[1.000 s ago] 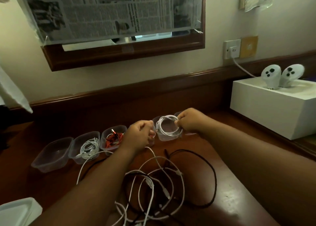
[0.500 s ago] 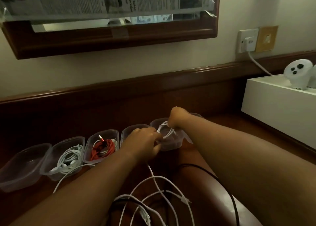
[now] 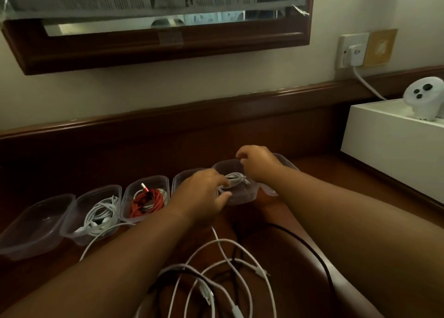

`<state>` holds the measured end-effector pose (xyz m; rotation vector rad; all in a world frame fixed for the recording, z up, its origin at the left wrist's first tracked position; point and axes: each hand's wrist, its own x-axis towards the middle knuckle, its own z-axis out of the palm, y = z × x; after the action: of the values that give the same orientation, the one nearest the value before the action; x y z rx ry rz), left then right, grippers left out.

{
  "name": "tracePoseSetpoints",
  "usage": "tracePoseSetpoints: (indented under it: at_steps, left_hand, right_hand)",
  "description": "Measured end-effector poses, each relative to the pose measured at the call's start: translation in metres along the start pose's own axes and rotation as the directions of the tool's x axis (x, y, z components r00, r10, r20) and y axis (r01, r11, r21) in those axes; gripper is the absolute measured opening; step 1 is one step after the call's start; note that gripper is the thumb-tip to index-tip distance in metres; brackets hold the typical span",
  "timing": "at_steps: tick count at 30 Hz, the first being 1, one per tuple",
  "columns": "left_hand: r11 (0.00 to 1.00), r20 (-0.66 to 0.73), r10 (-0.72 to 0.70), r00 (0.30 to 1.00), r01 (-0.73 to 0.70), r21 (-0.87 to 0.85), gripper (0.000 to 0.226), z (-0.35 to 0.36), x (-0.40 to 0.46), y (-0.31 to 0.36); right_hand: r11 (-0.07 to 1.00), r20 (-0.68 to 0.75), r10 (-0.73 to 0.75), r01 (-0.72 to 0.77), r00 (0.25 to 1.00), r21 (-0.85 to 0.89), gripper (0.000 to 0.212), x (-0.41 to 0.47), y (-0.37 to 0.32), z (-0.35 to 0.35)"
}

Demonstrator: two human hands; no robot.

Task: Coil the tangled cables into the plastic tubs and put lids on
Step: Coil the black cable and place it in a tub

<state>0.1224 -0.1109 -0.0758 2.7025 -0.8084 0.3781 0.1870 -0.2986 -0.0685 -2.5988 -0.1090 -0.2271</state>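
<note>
A white coil [image 3: 234,179] lies in a tub [image 3: 236,197] near the desk's back edge. The left hand [image 3: 201,195], fingers loosely spread, presses the coil down; the right hand [image 3: 258,165] hovers above, fingers curled, holding nothing.

Row of clear plastic tubs runs left to right along the brown wooden desk [image 3: 360,185], near its back edge. Leftmost tub [image 3: 36,224]: nothing in it. Next tub [image 3: 96,212]: white cable inside. Third tub [image 3: 146,197]: red-and-white cable inside. Fifth tub [image 3: 236,188]: coiled white cable [image 3: 236,179] inside. Loose white and black cables [image 3: 228,269] lie in front of the row. White box [image 3: 389,137] at far right.
</note>
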Motion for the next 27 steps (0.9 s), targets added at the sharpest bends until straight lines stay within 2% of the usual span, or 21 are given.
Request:
tracePoseSetpoints:
  at_steps: [2, 4, 10, 13, 16, 18, 22, 24, 27]
  left_hand:
    - [0.998, -0.002, -0.019, 1.000, 0.019, -0.057, 0.013, -0.012, -0.015, 0.007]
    - [0.994, 0.075, -0.050, 0.996, 0.056, -0.089, 0.009, -0.023, -0.038, 0.016]
    - [0.980, 0.225, -0.131, 0.965, 0.161, -0.118, 0.032, -0.058, -0.116, 0.042]
    - [0.954, 0.350, -0.191, 0.917, 0.258, -0.153, 0.047, -0.068, -0.154, 0.063]
    - [0.952, 0.440, -0.206, 0.874, 0.282, -0.115, 0.039, -0.069, -0.186, 0.083]
    - [0.961, 0.418, -0.199, 0.886, 0.260, -0.095, 0.029, -0.070, -0.201, 0.091]
    - [0.942, 0.308, -0.248, 0.918, 0.303, -0.145, 0.017, -0.079, -0.218, 0.098]
    - [0.926, 0.224, -0.292, 0.930, 0.333, -0.175, 0.017, -0.081, -0.226, 0.097]
    - [0.889, 0.122, -0.381, 0.916, 0.399, -0.225, 0.014, -0.080, -0.237, 0.092]
  right_hand:
    - [0.997, -0.014, -0.007, 0.008, 1.000, 0.083, 0.016, -0.027, 0.000, -0.006]
    - [0.983, 0.012, -0.026, 0.023, 1.000, 0.181, 0.013, -0.062, -0.006, -0.012]
    - [0.953, 0.185, -0.092, 0.032, 0.978, 0.302, 0.012, -0.180, -0.037, -0.015]
    - [0.960, 0.146, -0.128, 0.085, 0.981, 0.267, 0.005, -0.231, -0.054, -0.018]
    - [0.969, 0.098, -0.149, 0.126, 0.984, 0.213, 0.002, -0.270, -0.069, -0.021]
    - [0.971, 0.114, -0.144, 0.119, 0.983, 0.206, 0.009, -0.289, -0.076, -0.022]
    - [0.983, 0.198, -0.094, 0.060, 0.976, 0.174, 0.020, -0.314, -0.076, -0.014]
    - [0.986, 0.137, -0.037, 0.014, 0.990, 0.164, 0.028, -0.318, -0.068, -0.007]
    - [0.998, 0.023, 0.064, -0.064, 0.998, 0.005, 0.042, -0.319, -0.048, -0.001]
